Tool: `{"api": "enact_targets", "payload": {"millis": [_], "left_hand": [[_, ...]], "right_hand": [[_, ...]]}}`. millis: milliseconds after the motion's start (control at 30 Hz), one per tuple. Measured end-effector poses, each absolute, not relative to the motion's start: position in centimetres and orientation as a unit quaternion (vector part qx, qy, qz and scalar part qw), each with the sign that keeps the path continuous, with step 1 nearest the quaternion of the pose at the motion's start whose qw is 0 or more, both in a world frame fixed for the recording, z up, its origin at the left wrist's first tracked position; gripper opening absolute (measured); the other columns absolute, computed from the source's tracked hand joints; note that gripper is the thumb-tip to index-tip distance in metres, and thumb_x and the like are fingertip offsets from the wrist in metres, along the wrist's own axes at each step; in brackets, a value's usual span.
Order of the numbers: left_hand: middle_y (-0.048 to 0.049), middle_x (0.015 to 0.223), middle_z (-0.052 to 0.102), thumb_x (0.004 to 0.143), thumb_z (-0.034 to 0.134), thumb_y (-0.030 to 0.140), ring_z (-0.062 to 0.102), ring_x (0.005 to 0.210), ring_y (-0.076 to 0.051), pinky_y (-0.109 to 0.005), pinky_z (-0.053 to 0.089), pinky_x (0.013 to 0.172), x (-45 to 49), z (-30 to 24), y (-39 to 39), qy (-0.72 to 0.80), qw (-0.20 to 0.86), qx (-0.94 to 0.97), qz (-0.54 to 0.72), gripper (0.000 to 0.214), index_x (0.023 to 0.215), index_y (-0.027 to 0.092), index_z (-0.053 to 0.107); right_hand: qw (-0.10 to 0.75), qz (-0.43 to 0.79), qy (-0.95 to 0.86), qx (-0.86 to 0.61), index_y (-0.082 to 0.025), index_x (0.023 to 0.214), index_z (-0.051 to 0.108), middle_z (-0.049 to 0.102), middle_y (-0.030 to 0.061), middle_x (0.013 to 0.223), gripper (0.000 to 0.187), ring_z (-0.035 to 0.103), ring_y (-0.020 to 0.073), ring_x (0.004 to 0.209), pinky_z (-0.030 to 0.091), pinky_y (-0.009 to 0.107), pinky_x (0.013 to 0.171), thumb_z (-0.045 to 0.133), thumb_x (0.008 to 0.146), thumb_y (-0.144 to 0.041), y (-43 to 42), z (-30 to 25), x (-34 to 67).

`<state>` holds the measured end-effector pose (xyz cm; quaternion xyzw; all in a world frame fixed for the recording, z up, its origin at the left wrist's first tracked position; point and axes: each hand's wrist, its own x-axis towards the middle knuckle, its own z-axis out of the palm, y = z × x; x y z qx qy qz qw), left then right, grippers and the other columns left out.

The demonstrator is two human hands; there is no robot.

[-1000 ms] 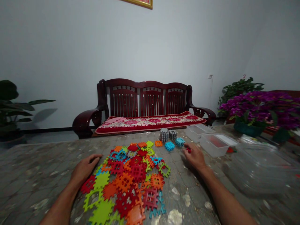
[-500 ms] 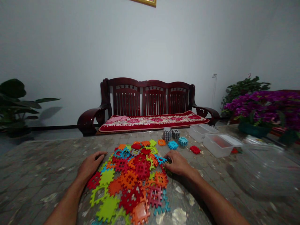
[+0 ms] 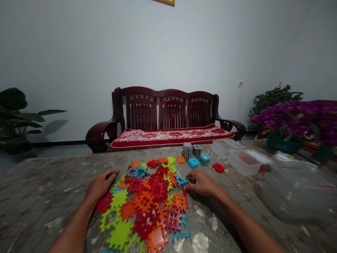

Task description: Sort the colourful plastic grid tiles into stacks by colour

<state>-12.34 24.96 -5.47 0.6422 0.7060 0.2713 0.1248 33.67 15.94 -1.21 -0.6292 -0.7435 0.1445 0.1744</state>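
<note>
A loose heap of flat plastic interlocking tiles (image 3: 147, 200) in red, orange, green and blue covers the middle of the stone-patterned table (image 3: 47, 189). My left hand (image 3: 100, 186) lies on the table at the heap's left edge, fingers stretched towards the tiles and holding nothing. My right hand (image 3: 202, 183) is at the heap's right edge, fingers curled over a small dark piece I cannot identify. Beyond it lie a single red tile (image 3: 218, 167), two small blue stacks (image 3: 194, 162), one orange tile (image 3: 181, 159) and two grey stacks (image 3: 187, 150).
Two clear plastic boxes (image 3: 247, 163) stand at the right, with a large clear container (image 3: 297, 189) nearer me. Purple flowers in a pot (image 3: 295, 121) sit at the far right. A dark wooden bench (image 3: 168, 119) with a red cushion stands behind the table, and a leafy plant (image 3: 15, 119) on the left.
My right hand left the red tile on the table by the blue stacks and came back to the heap's right edge, where its fingers closed. My left hand stayed put.
</note>
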Motion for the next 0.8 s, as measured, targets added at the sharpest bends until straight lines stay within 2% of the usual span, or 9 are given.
{"api": "enact_targets", "payload": {"millis": [67,200,333,500,667,800], "left_hand": [[-0.0046,0.111,0.080,0.085,0.049,0.042,0.073,0.098,-0.024,-0.028,0.054,0.084,-12.3,-5.4,25.0,0.711,0.123,0.638,0.269,0.040,0.107,0.026,0.079],[-0.0050,0.113,0.079,0.086,0.048,0.043,0.073,0.099,-0.024,-0.029,0.054,0.085,-12.3,-5.4,25.0,0.709,0.125,0.640,0.269,0.042,0.108,0.025,0.078],[-0.0048,0.112,0.079,0.084,0.049,0.041,0.072,0.100,-0.024,-0.029,0.054,0.087,-12.2,-5.2,24.9,0.706,0.125,0.639,0.279,0.040,0.106,0.025,0.079],[-0.0046,0.109,0.080,0.084,0.050,0.040,0.073,0.098,-0.024,-0.029,0.055,0.085,-12.0,-5.0,24.7,0.706,0.126,0.638,0.280,0.039,0.105,0.025,0.079],[-0.0038,0.111,0.080,0.085,0.050,0.040,0.073,0.099,-0.024,-0.027,0.055,0.083,-12.1,-5.2,24.8,0.707,0.124,0.639,0.277,0.039,0.105,0.026,0.079],[-0.0045,0.114,0.079,0.086,0.048,0.043,0.073,0.101,-0.025,-0.029,0.054,0.086,-12.4,-5.4,25.0,0.709,0.126,0.638,0.271,0.042,0.109,0.026,0.078]], "right_hand": [[0.155,0.143,-0.766,-0.607,-0.023,0.107,0.074,0.069,0.0057,0.108,0.038,0.062,0.0244,0.100,0.045,0.031,0.085,0.074,0.070,-0.036,15.7,-1.0,33.9],[0.147,0.121,-0.753,-0.629,-0.023,0.105,0.075,0.070,0.0077,0.110,0.035,0.062,0.0258,0.104,0.044,0.032,0.089,0.068,0.071,-0.025,15.4,-0.8,33.9],[0.138,0.095,-0.781,-0.602,-0.022,0.108,0.074,0.069,0.0094,0.114,0.034,0.060,0.0276,0.109,0.042,0.034,0.093,0.067,0.075,-0.028,15.3,-0.8,33.7],[0.123,0.100,-0.781,-0.604,-0.020,0.103,0.071,0.068,0.0089,0.108,0.030,0.059,0.0248,0.101,0.041,0.031,0.086,0.070,0.074,-0.031,15.3,-0.4,33.7],[0.168,0.090,-0.773,-0.605,-0.020,0.101,0.067,0.067,0.0060,0.100,0.031,0.057,0.0220,0.092,0.040,0.030,0.080,0.072,0.074,-0.033,15.3,-0.6,33.4],[0.258,0.135,-0.753,-0.590,-0.021,0.093,0.067,0.069,0.0034,0.095,0.020,0.060,0.0213,0.093,0.042,0.031,0.082,0.069,0.074,-0.026,15.9,-1.4,33.1]]}}
